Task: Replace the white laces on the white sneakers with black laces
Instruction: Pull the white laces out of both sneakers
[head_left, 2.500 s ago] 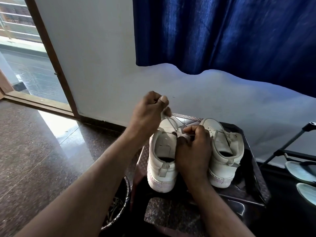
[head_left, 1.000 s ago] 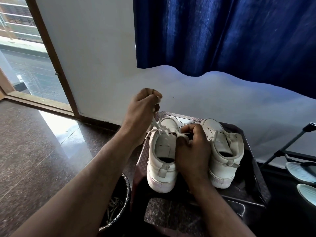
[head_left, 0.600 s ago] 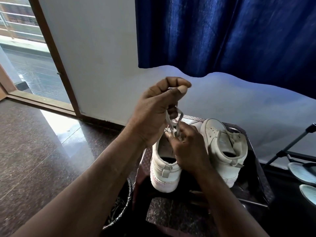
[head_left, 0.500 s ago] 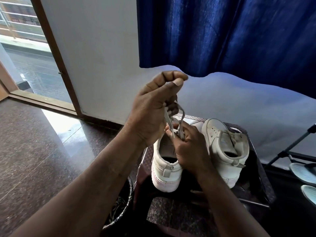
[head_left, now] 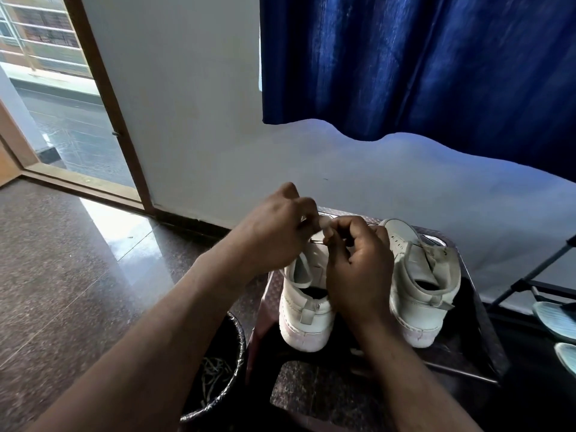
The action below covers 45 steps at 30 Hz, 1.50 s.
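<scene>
Here, left hand point(head_left: 274, 232) and right hand point(head_left: 358, 269) both pinching white lace point(head_left: 324, 224), above off-white sneaker point(head_left: 307, 313), heel nearest.

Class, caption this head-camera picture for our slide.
Left hand and right hand pinch a white lace above one white sneaker.

Bare left hand point(head_left: 274, 233), bare right hand point(head_left: 358, 272), bare forearms.
</scene>
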Each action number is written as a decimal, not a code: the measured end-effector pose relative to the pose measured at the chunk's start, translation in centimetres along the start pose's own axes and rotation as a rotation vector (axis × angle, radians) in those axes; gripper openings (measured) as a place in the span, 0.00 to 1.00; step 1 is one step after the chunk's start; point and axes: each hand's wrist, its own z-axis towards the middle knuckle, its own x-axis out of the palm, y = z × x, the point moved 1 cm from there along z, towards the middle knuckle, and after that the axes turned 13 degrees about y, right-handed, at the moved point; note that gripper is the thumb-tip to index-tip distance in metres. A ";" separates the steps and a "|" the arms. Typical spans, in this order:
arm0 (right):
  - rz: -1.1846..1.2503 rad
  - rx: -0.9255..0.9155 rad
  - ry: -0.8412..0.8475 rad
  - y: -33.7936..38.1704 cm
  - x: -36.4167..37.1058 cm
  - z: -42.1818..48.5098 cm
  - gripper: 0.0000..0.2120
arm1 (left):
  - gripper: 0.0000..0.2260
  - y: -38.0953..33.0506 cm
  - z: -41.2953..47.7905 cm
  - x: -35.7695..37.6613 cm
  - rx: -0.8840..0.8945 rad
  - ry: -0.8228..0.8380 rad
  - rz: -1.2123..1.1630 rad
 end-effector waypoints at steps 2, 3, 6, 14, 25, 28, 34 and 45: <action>0.013 -0.026 -0.037 0.2 -0.3 0.2 0.02 | 0.17 0.5 -0.2 0.4 0.092 -0.011 0.063; 0.024 -0.040 -0.046 0.3 -0.5 0.3 0.02 | 0.17 0.7 -0.3 0.3 0.129 -0.051 0.056; 0.048 -0.064 0.002 0.7 -0.8 0.4 0.01 | 0.14 0.3 -0.7 -0.2 0.139 -0.237 -0.096; -0.111 -0.096 0.197 0.8 0.2 0.1 0.08 | 0.13 -1.6 -0.7 -4.4 0.120 -0.811 -1.422; 0.029 -0.129 0.022 2.8 -2.0 0.9 0.03 | 0.03 0.4 -1.3 -2.3 0.141 -0.293 -0.255; -0.003 -0.139 -0.023 3.0 -2.2 1.0 0.02 | 0.06 0.3 -1.4 -0.8 0.322 -0.207 0.057; -0.022 -0.069 0.160 1.9 -1.2 0.7 0.03 | 0.14 -0.6 -0.8 -2.9 0.219 -0.611 -0.905; -0.017 -0.154 0.166 2.1 -0.5 0.5 0.04 | 0.12 0.7 -1.5 -4.5 0.090 -0.488 -1.491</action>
